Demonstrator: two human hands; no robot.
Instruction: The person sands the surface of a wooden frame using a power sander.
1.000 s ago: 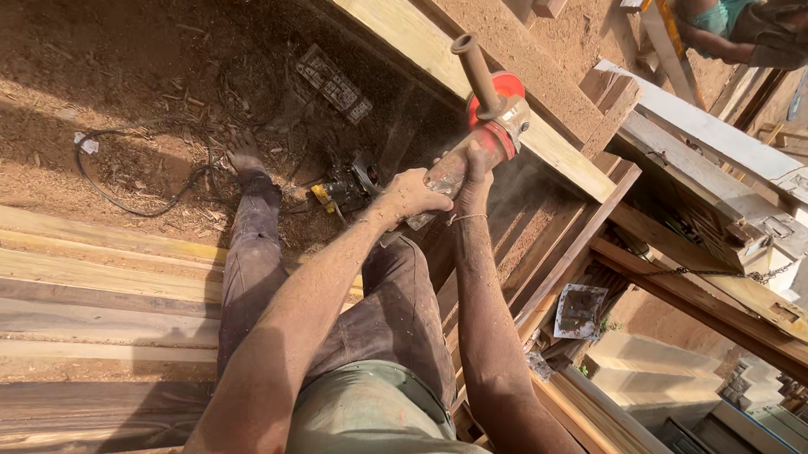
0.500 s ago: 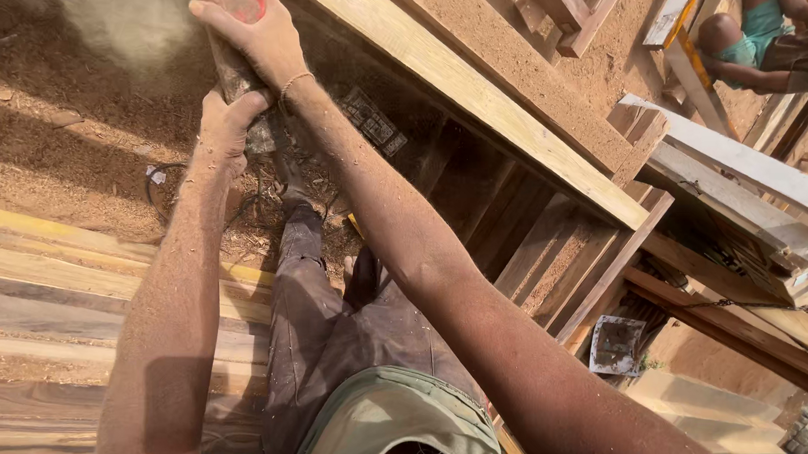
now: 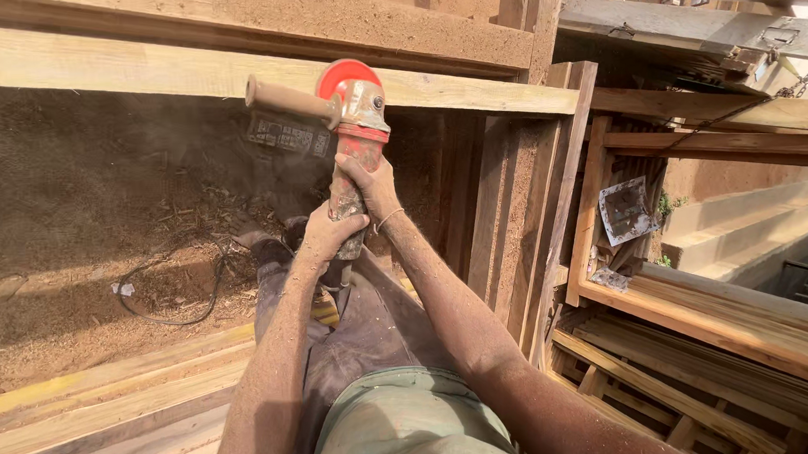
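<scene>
I hold a dusty red angle grinder (image 3: 354,121) upright in front of me with both hands on its body. My left hand (image 3: 326,231) grips the lower end of the body. Just above it, my right hand (image 3: 369,183) wraps the body below the red guard; a thin bracelet is on that wrist. The grinder's side handle (image 3: 285,99) sticks out to the left. Its red disc guard is close to a pale wooden beam (image 3: 148,73) running across the top of the view. Fine dust hangs in the air around the tool.
Sawdust covers the ground (image 3: 73,230), with a black cable (image 3: 169,302) looped on it. Planks (image 3: 106,407) lie at lower left. Upright wooden frame parts (image 3: 511,223) stand to the right, more stacked timber (image 3: 695,369) at lower right. My legs in dusty trousers (image 3: 354,332) are below.
The grinder has swung from the upper left back in front of me, near the pale beam. The view has turned, and both hands have stayed on the tool.
</scene>
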